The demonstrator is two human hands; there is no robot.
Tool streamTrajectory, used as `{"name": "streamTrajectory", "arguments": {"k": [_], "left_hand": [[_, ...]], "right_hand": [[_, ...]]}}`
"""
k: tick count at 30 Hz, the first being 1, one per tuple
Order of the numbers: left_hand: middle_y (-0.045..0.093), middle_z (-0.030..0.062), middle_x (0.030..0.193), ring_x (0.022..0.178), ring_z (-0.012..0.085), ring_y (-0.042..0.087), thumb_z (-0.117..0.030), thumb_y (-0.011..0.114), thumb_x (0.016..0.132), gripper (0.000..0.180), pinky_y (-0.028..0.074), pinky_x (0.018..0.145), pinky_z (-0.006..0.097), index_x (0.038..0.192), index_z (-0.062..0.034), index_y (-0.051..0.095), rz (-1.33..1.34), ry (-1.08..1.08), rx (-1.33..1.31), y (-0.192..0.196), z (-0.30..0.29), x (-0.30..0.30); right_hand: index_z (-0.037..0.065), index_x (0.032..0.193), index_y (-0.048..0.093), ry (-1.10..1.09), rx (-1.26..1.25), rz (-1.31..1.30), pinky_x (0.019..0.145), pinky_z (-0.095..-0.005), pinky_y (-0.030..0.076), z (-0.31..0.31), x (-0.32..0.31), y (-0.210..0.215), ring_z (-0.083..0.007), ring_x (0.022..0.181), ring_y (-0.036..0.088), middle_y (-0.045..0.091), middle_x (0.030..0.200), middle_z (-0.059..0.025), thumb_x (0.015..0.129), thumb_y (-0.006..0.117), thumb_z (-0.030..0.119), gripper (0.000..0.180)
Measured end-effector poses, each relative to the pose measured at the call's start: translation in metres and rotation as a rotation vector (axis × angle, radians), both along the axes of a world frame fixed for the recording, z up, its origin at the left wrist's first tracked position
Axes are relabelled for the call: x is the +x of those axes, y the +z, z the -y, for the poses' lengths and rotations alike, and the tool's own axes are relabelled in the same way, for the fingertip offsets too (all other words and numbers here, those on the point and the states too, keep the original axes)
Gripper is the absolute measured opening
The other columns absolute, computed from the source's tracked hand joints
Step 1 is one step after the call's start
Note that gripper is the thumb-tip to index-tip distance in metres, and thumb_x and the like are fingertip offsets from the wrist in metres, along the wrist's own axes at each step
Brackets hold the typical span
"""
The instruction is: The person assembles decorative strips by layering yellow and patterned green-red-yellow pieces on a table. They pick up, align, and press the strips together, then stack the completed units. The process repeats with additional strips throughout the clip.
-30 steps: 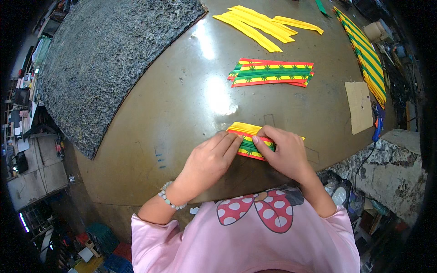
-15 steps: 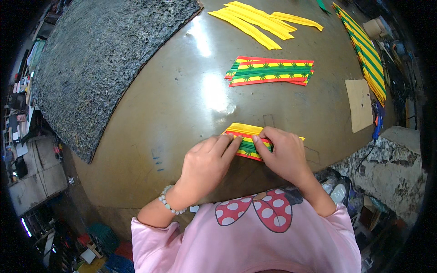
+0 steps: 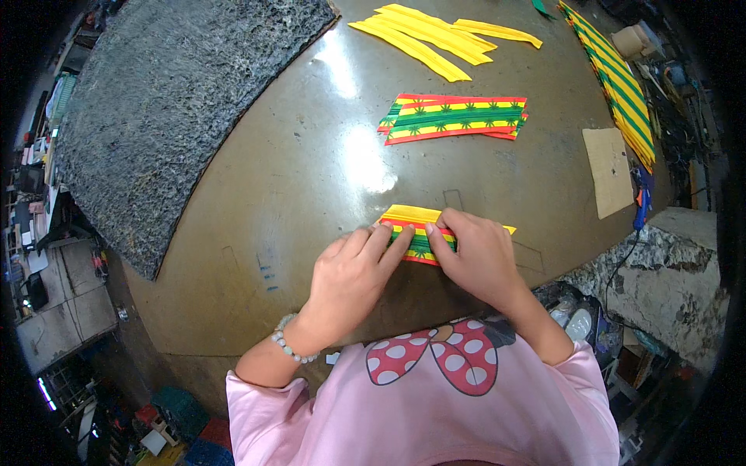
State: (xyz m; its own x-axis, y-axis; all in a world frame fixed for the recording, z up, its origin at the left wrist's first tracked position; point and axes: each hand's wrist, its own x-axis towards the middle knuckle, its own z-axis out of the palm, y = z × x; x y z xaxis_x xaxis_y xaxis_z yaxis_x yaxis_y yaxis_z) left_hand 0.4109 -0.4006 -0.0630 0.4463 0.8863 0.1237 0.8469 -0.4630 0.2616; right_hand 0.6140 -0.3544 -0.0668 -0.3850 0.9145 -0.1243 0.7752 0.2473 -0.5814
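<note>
Near the front edge of the table, a red, yellow and green strip with a leaf pattern (image 3: 420,248) lies against a plain yellow strip (image 3: 410,212), which shows along its far side. My left hand (image 3: 347,269) has its fingertips pressed onto the patterned strip's left part. On the right, my right hand (image 3: 483,260) grips both strips, thumb on top and fingers curled at the far edge. The two hands are close together, and they cover both ends of the patterned strip. A small yellow tip pokes out past my right hand.
Beyond lie stacked leaf-patterned strips (image 3: 458,118) and several yellow strips (image 3: 435,37). A rough dark grey slab (image 3: 171,101) fills the far left. At the right are yellow-green striped strips (image 3: 618,85), a cardboard piece (image 3: 608,172) and a blue-handled tool (image 3: 642,206) with a cord.
My right thumb has slid slightly left along the patterned strip, nearer my left fingertips. My left hand stays pressed in place. The whole view has shifted a little.
</note>
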Motion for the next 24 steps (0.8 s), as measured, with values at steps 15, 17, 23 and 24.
{"name": "streamTrajectory", "arguments": {"k": [15, 17, 23, 24], "left_hand": [[0.059, 0.0117, 0.119, 0.109, 0.0301, 0.059, -0.014, 0.073, 0.078, 0.056, 0.050, 0.097, 0.040, 0.131, -0.0016, 0.059, 0.045, -0.053, 0.097, -0.017, 0.004, 0.022], [0.060, 0.0124, 0.116, 0.107, 0.0308, 0.060, -0.014, 0.074, 0.077, 0.058, 0.051, 0.097, 0.041, 0.132, -0.0027, 0.059, 0.034, -0.060, 0.084, -0.018, 0.005, 0.020], [0.060, 0.0100, 0.116, 0.106, 0.0272, 0.060, -0.021, 0.077, 0.074, 0.069, 0.052, 0.094, 0.037, 0.139, -0.0117, 0.056, -0.005, -0.053, 0.029, -0.012, 0.007, 0.020], [0.060, 0.0096, 0.117, 0.105, 0.0266, 0.060, -0.021, 0.076, 0.074, 0.069, 0.052, 0.093, 0.037, 0.139, -0.0124, 0.056, -0.012, -0.051, 0.030, -0.011, 0.007, 0.021]], "right_hand": [[0.004, 0.087, 0.064, -0.103, -0.057, 0.065, 0.064, -0.0516, 0.052, 0.009, 0.039, 0.013, -0.0422, 0.072, 0.067, 0.068, 0.076, -0.0208, 0.095, 0.061, 0.037, 0.034], [0.005, 0.089, 0.066, -0.125, -0.127, 0.038, 0.065, -0.0519, 0.052, 0.006, 0.045, 0.009, -0.0429, 0.073, 0.067, 0.068, 0.077, -0.0213, 0.095, 0.062, 0.037, 0.033], [0.005, 0.088, 0.067, -0.124, -0.115, 0.084, 0.066, -0.0527, 0.051, 0.002, 0.044, 0.006, -0.0423, 0.074, 0.067, 0.068, 0.075, -0.0209, 0.095, 0.062, 0.035, 0.031], [0.005, 0.087, 0.067, -0.121, -0.114, 0.083, 0.066, -0.0526, 0.051, 0.002, 0.043, 0.006, -0.0421, 0.073, 0.067, 0.068, 0.075, -0.0208, 0.095, 0.062, 0.035, 0.031]]}}
